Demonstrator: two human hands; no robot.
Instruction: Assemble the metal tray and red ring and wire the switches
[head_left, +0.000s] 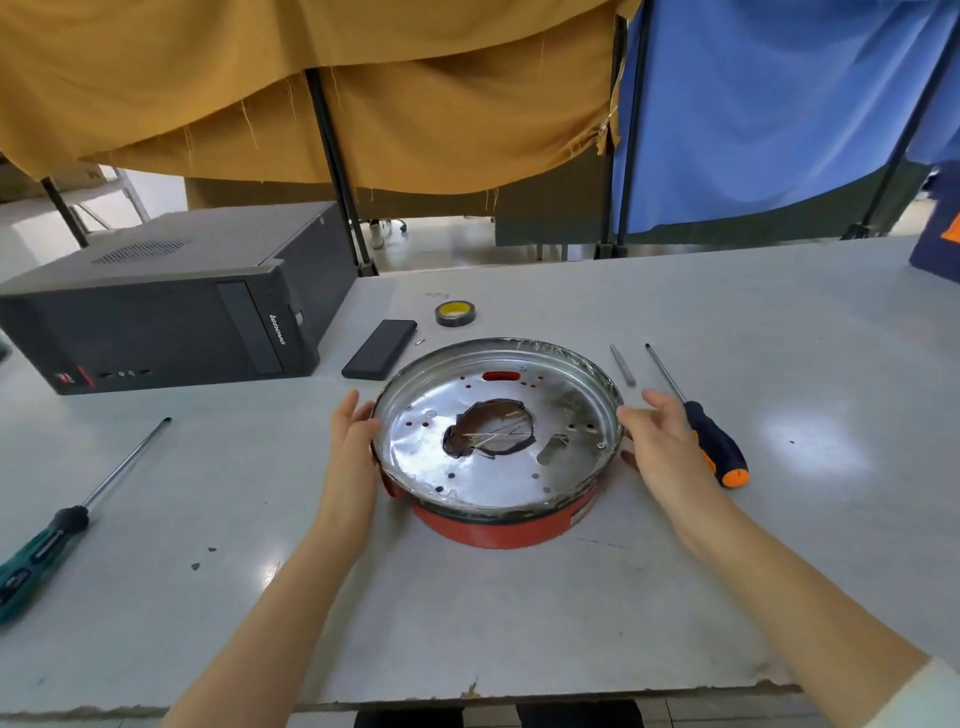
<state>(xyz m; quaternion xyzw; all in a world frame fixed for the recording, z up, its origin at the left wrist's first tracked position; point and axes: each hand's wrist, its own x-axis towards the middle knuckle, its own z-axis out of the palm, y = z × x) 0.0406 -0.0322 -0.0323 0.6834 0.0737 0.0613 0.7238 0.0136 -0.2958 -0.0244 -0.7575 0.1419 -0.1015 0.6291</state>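
We've got the metal tray (498, 415) sitting on the red ring (498, 525) mid-table, left hand (353, 441) and right hand (660, 447) flat-fingered against its rim, seating it; next, probably squaring and fastening.

I see the tray (498, 415) sitting on the ring (498, 525), mid-table (519, 623). My hands flank it, a screwdriver (701, 421) right, another (78, 514) far left, computer (171, 301) far-left, tape (456, 314) behind.
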